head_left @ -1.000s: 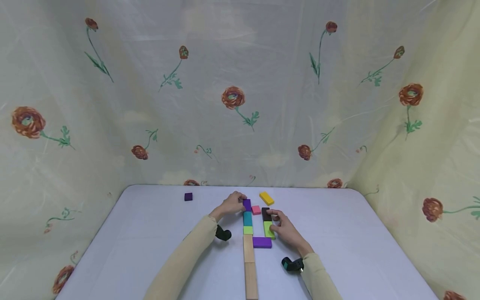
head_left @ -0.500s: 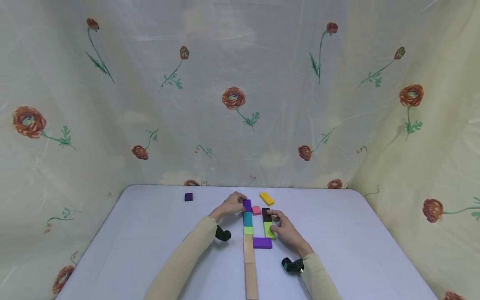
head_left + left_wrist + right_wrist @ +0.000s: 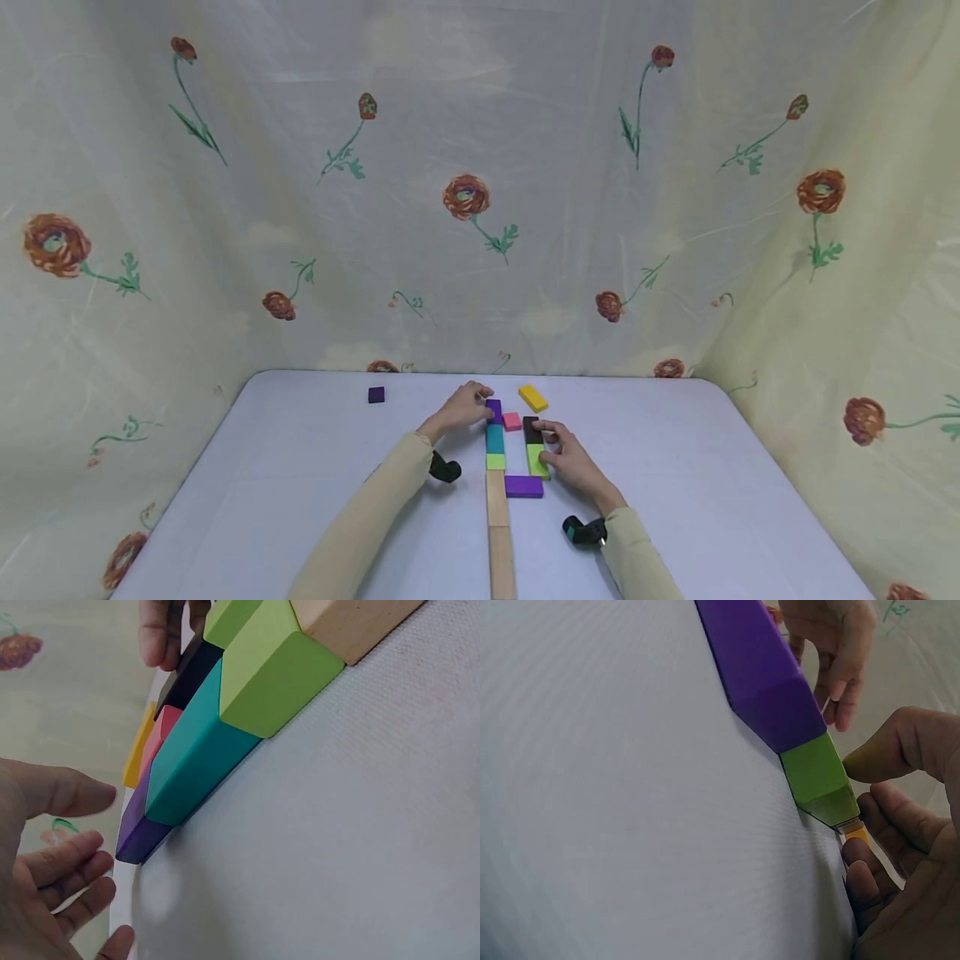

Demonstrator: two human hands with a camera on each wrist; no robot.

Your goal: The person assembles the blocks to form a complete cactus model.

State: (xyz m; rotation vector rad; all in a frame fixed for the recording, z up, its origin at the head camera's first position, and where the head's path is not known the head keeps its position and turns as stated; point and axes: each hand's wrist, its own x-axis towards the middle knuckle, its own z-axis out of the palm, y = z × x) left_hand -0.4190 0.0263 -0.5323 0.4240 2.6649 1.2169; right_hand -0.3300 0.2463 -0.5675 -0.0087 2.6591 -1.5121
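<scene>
My left hand (image 3: 459,408) is at the far end of a row of blocks, beside a small purple block (image 3: 141,829), its thumb and fingers spread apart. Toward me from that block run a teal block (image 3: 495,439), a light green block (image 3: 495,461) and two plain wooden blocks (image 3: 497,500). To the right, a black block (image 3: 531,429) and another green block (image 3: 817,776) form a shorter line. There my right hand (image 3: 573,458) has its thumb at the green block and its loosely bent fingers by the black one. A flat purple block (image 3: 524,487) lies across, near the wooden blocks.
Between the two lines sits a pink block (image 3: 512,422). Farther back lies a tilted yellow block (image 3: 533,397), and a dark purple block (image 3: 377,394) stands alone at the far left. A flowered curtain (image 3: 555,208) hangs behind the white table (image 3: 675,483).
</scene>
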